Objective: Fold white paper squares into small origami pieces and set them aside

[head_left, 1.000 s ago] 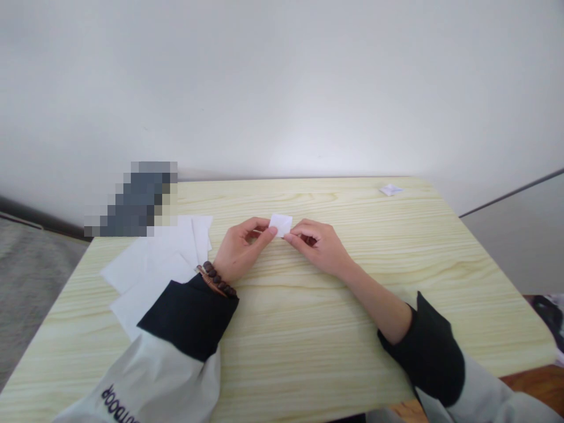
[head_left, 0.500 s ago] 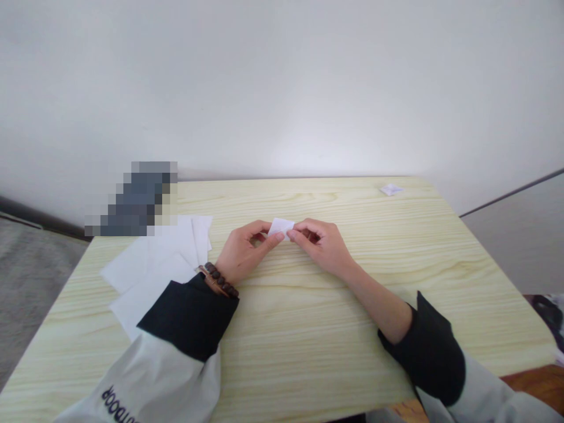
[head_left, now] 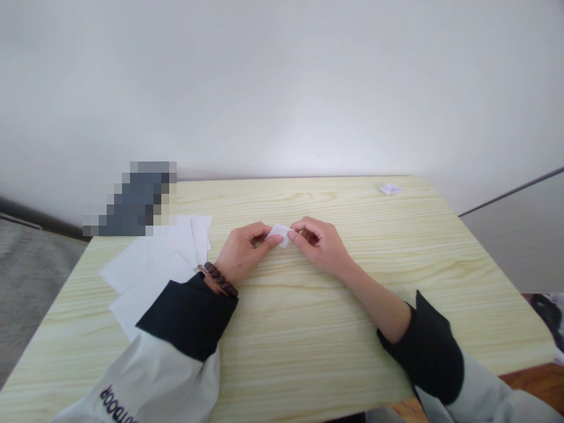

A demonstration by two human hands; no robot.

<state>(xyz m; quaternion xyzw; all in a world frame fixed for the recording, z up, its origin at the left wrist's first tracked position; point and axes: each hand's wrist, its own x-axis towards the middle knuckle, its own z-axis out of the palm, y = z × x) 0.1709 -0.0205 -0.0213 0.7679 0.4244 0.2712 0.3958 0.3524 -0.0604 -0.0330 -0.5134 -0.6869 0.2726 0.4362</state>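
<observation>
A small folded piece of white paper (head_left: pixel 280 232) is held between my two hands above the middle of the table. My left hand (head_left: pixel 247 249) pinches its left side, thumb on the near face and fingers behind. On the right edge, my right hand (head_left: pixel 319 244) grips the paper between thumb and forefinger. The hidden fingertips lie behind the paper. A beaded bracelet (head_left: pixel 220 279) circles my left wrist.
Several white paper sheets (head_left: pixel 154 270) lie overlapping at the left, partly under my left sleeve. Behind them is a dark, pixelated object (head_left: pixel 136 200). A small folded white paper (head_left: pixel 390 188) rests at the far right of the wood-grain table (head_left: pixel 299 352), near the white wall (head_left: pixel 291 88).
The folded paper has turned a little and tilted between my fingers, its lower corner now pointing down toward me. Both hands keep hold of it, with only slight shifts of the fingers.
</observation>
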